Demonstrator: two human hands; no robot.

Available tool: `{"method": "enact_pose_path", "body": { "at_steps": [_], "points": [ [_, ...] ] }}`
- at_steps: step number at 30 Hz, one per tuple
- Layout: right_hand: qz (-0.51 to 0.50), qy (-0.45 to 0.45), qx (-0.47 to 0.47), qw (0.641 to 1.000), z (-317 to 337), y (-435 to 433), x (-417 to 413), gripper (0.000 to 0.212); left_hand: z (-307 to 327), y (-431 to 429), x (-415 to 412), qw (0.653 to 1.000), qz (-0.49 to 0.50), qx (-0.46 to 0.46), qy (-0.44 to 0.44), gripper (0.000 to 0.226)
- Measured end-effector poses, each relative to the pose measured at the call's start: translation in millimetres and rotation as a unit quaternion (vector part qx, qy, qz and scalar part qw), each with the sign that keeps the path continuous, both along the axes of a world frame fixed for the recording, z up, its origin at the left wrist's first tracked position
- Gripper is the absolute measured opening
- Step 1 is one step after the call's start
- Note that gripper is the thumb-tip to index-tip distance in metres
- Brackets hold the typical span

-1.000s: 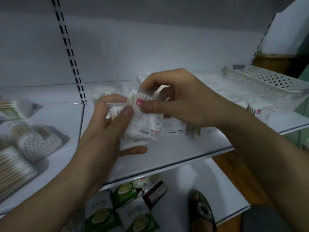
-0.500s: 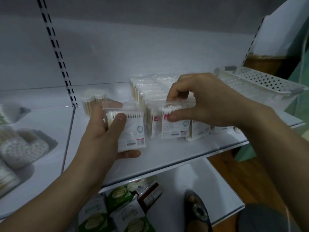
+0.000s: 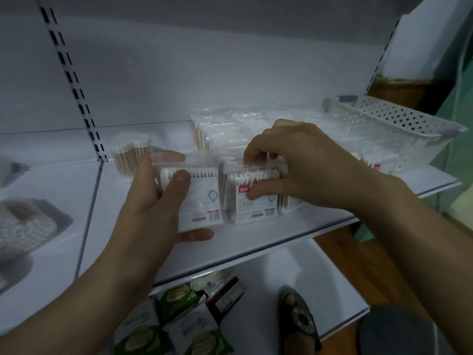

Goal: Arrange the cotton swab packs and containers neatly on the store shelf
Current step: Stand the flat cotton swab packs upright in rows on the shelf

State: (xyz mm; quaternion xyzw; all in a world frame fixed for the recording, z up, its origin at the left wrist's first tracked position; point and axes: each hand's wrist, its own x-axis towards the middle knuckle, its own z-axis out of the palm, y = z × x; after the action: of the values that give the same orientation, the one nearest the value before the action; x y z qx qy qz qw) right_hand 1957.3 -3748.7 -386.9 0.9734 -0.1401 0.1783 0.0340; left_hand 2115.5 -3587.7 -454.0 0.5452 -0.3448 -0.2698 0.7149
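My left hand [image 3: 156, 201] grips a clear cotton swab pack [image 3: 202, 198], thumb on its front, holding it upright just over the white shelf [image 3: 256, 242]. Right beside it stands another swab pack [image 3: 256, 203] at the front of a row, and my right hand [image 3: 294, 165] pinches its top edge. More packs [image 3: 225, 134] line up behind it toward the back wall. A heart-shaped clear container of wooden swabs [image 3: 131, 155] stands to the left, behind my left hand.
A white perforated basket [image 3: 399, 126] sits at the shelf's right end with more packs [image 3: 376, 162] in front of it. Swab containers [image 3: 23, 226] lie on the left shelf section. Green boxes [image 3: 179, 326] fill the lower shelf.
My left hand has brought its pack rightward, up against the row. My right hand has set its pack down at the row's front and still pinches its top.
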Motion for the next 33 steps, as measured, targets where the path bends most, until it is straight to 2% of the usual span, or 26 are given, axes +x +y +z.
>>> {"method": "enact_pose_path", "body": {
  "at_steps": [4,7,21,26,29,33],
  "points": [
    [-0.003,-0.01,0.032,0.999,-0.9,-1.4,-7.0,0.054,-1.4,-1.3,7.4,0.998,0.027,0.005,-0.054,0.019],
    [-0.019,0.01,0.031,0.999,0.4,-3.4,-10.5,0.056,-4.4,-1.2,4.5,0.996,0.012,0.01,-0.088,0.02],
    [-0.014,0.038,0.051,0.998,1.9,-8.0,-8.2,0.056,-8.2,-4.1,-8.8,0.997,-0.023,0.019,-0.068,0.017],
    [-0.015,0.05,0.067,0.996,10.8,1.4,-6.3,0.058,2.8,5.7,5.9,0.998,0.018,-0.006,-0.058,0.019],
    [0.005,-0.011,0.088,0.996,14.3,19.9,6.5,0.057,9.6,12.8,8.3,0.997,0.049,-0.039,-0.052,0.025],
    [0.06,-0.091,0.189,0.976,8.8,55.8,45.7,0.058,20.0,23.2,8.1,0.992,0.072,-0.069,-0.073,0.03]
  ]
}}
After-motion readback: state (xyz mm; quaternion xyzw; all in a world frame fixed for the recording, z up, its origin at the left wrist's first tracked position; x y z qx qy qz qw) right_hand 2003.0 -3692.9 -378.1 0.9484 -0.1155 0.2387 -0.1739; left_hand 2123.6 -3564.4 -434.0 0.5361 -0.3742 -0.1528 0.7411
